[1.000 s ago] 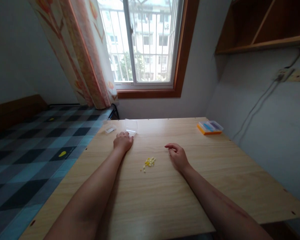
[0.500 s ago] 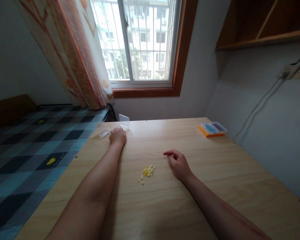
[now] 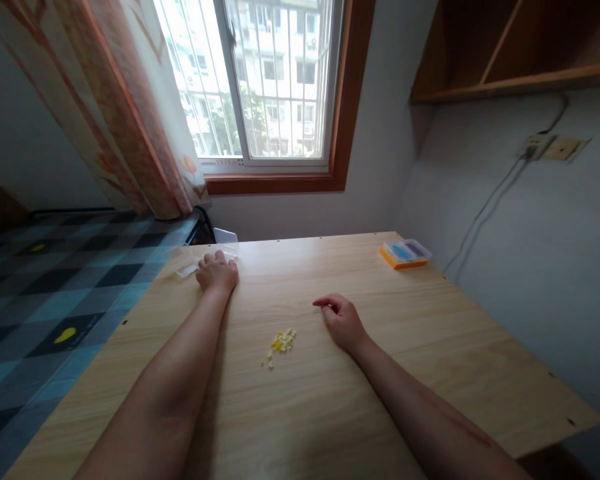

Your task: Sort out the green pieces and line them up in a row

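A: Is the left hand (image 3: 217, 272) gripping the clear box (image 3: 226, 236) just beyond it?
B: Can't tell — nor for the curled right hand (image 3: 345, 324). Don't brush the yellow pieces (image 3: 279, 345) between the 2, nearer you.

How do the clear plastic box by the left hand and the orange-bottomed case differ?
The clear plastic box looks colourless; the orange-bottomed case shows blue and purple under its clear top. The box has a panel raised; the case looks shut. The box is right beside the left hand; the case lies away from it. Both sit near the table's far edge.
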